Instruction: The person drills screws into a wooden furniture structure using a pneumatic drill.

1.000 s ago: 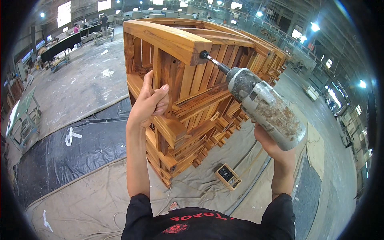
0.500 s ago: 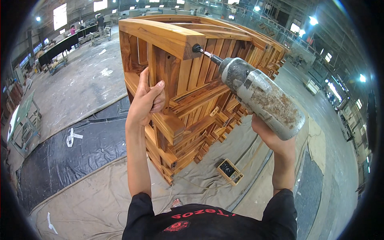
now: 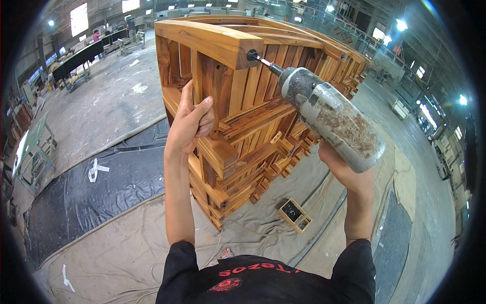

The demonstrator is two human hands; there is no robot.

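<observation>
My right hand (image 3: pixel 341 164) grips a worn, grey impact driver (image 3: pixel 331 119) from below, partly hidden by the tool's body. Its bit reaches a dark round fastener (image 3: pixel 252 54) at the end of the top rail of a wooden furniture frame (image 3: pixel 212 43). Beside an upright post of that frame is my left hand (image 3: pixel 190 124), its index finger raised along the wood and the other fingers curled in. Whatever those curled fingers hold, if anything, is hidden. More slatted wooden frames (image 3: pixel 243 175) stand stacked below and behind.
A wooden box (image 3: pixel 293 215) of small dark fasteners sits on the cloth-covered floor (image 3: pixel 263 243), near a thin hose. Black sheeting (image 3: pixel 91 192) lies to the left, with a glass-topped stand (image 3: pixel 33 152) beyond it. People and workbenches (image 3: pixel 78 63) appear far back left.
The view has shifted slightly, so the frame appears a little further right. The driver stays at the rail's end, and both hands keep nearly the same pose.
</observation>
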